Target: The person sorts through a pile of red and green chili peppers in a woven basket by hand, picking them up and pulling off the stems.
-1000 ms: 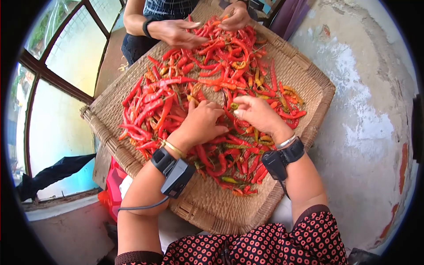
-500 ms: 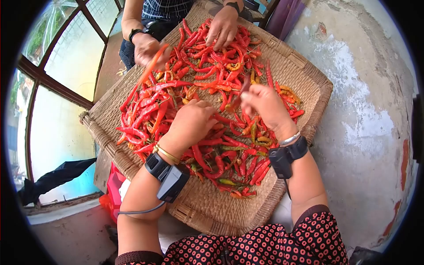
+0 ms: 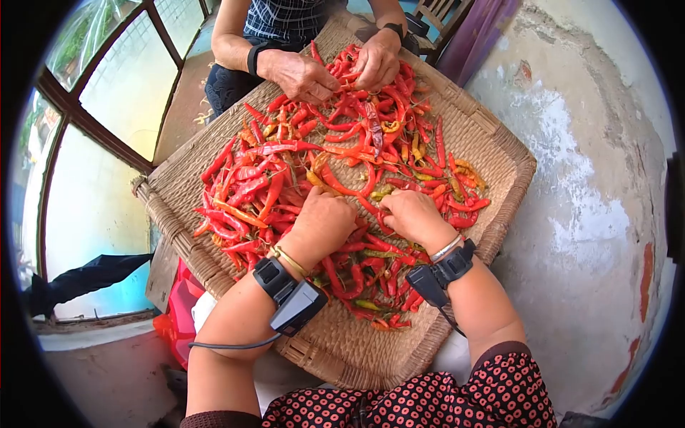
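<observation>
L hand: over mid pile (image 3: 325, 220), knuckles up, fingers bent down into peppers. Tips hidden, can't tell if clamped on anything.
R hand: just beside L (image 3: 417, 214), not touching it; fingers curled in, thumb side toward L. Grip content n/a, can't tell.
Peppers: loose pile (image 3: 275, 192) on woven tray (image 3: 364, 353), both hands at its middle. Mostly red, some orange/yellow, few green, e.g. green one (image 3: 366, 304) at near edge.
Nearest L: yellow-orange pepper (image 3: 314, 178), just past the fingers.
Handling (est.): each v. light; fresh ones semi-stiff w/ some flex, skin smooth, prob. a bit slippery. Crooked shapes + stems may snag neighbors.
Dark wrinkled pepper (image 3: 373, 125): looks drier, prob. brittle; min. squeeze.
Grip pt: thumb + index at stem end, or light pinch mid-body. Avoid thin tip, could snap. Hard squeeze may split skin.
Tray: broad, shallow, raised rim; coarse weave, should give OK friction under pile.
Co-worker: far side, one hand (image 3: 298, 75) and other hand (image 3: 378, 60) at far end of pile, well apart from wearer's hands.
Wrists: black unit on L (image 3: 300, 308), another on R (image 3: 427, 285), w/ cables.
Surroundings: window to L, worn wall (image 3: 592, 178) to R.
</observation>
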Demonstrator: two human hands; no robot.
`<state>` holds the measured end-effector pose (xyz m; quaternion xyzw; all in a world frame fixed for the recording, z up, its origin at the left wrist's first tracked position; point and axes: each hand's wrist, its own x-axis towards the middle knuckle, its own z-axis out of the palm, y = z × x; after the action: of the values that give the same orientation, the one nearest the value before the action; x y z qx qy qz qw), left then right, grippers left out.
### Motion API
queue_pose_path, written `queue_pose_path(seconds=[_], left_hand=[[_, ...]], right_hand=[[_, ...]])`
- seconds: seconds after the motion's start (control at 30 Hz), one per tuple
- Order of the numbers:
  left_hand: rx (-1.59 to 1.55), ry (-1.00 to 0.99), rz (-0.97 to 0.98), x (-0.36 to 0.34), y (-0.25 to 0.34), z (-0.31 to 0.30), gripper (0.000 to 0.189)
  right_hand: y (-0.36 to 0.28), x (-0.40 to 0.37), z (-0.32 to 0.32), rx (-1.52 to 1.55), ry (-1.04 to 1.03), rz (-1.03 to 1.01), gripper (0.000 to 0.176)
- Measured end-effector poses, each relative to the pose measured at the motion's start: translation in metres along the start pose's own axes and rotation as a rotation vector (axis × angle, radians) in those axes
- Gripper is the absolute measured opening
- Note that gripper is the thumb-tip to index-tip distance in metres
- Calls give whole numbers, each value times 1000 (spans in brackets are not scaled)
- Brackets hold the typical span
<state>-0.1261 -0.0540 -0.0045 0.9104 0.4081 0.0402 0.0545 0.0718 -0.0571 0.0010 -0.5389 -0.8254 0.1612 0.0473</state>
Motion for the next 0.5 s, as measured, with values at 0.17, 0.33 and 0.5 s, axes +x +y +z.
queue_pose_path(seconds=[0.17,0.33,0.5], left_hand=[[-21,10,4,1,4,-10,21],[-156,40,-9,1,14,-8,28],[-189,175,47,3,13,-11,27]], right_hand=[[-4,-3,6,-157,14,-13,14],[-2,-8,11,-233,132,-46,11],[-6,-7,-8,-138,106,-59,9]])
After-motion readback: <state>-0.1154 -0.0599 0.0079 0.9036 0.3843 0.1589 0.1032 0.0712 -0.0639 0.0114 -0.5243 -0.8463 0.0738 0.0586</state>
